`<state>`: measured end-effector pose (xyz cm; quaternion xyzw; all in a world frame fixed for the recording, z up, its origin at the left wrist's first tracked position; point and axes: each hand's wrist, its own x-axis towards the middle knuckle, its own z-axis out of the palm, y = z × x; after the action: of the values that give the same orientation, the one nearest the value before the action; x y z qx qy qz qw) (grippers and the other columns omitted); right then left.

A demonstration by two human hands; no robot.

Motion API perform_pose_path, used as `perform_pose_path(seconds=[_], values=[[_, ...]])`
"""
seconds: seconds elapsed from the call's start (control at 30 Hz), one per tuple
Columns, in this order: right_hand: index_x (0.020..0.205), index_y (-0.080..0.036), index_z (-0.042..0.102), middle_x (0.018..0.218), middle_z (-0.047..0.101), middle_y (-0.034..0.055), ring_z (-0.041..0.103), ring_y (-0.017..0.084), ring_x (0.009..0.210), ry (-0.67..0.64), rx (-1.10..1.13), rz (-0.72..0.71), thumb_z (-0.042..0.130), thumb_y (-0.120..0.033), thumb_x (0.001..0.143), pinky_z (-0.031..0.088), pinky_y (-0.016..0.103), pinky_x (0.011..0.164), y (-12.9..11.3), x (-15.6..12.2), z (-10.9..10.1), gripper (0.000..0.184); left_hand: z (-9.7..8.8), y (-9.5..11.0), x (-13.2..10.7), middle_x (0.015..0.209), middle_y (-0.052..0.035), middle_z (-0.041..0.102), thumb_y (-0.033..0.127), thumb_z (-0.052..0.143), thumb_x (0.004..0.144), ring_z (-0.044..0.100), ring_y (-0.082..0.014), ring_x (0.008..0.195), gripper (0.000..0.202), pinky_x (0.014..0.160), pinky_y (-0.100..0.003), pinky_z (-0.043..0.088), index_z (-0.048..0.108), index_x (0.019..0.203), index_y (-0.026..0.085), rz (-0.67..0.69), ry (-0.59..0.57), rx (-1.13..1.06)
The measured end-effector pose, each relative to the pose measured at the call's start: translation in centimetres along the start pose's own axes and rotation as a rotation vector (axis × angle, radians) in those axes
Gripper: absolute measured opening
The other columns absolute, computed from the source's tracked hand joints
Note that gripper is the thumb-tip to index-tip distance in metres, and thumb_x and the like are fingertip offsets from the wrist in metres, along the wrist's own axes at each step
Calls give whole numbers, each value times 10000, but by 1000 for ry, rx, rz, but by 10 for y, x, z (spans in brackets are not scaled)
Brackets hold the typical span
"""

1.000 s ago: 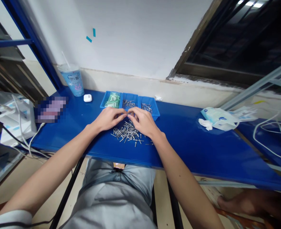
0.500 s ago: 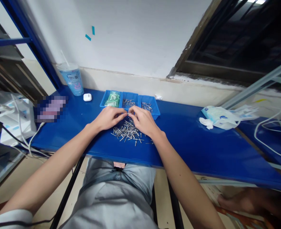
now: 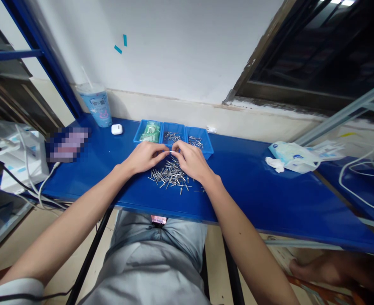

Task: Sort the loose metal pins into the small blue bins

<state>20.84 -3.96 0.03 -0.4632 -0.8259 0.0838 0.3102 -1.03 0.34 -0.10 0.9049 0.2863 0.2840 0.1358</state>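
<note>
Just above a loose pile of rivets (image 3: 170,177) on the blue bench (image 3: 253,195), a single rivet (image 3: 173,151) sits pinched between the left hand (image 3: 144,157) and the right hand (image 3: 189,161) — both closed on it — with three blue trays (image 3: 173,128) just beyond.

Our left forearm (image 3: 75,220) and right forearm (image 3: 247,241) are bare and reach forward, angling inward from the lower corners of the view. Our left hand (image 3: 144,156) and right hand (image 3: 189,161) sit palms down, side by side, wrists gently bent. The fingers (image 3: 161,153) of each curl inward, tips pinched, the two hands almost meeting.
</note>
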Motion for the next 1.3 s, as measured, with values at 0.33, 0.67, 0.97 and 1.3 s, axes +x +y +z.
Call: perform_pose_path(seconds=[0.33,0.67,0.97,1.3], values=[[996,-234,601,1012,699,57,630,223,914,0,6,-11,469,-298,1059,432,344,815,1,0,0,159,-2,3,1,718,-33,691,367,502,1047,532,-128,586,345,610,-275,373,768,967,164,6,-7,-17],[957,-231,604,969,690,55,611,215,867,-4,-32,-23,438,-316,1077,413,338,782,3,0,1,222,-2,1,1,771,-37,731,359,540,1042,582,-134,624,305,639,-270,398,779,1019,170,8,18,-37],[985,-232,613,998,706,58,635,219,895,-6,-28,-17,449,-323,1073,427,340,808,2,0,2,207,-2,1,0,740,-25,704,363,559,1038,553,-132,610,287,636,-269,379,775,1042,174,-3,23,-32],[1026,-231,596,957,685,46,619,206,847,5,1,-27,507,-256,1020,419,331,779,3,0,3,93,-1,1,0,726,-16,684,335,577,1021,537,-126,606,250,628,-262,365,764,1026,168,-18,15,-6]])
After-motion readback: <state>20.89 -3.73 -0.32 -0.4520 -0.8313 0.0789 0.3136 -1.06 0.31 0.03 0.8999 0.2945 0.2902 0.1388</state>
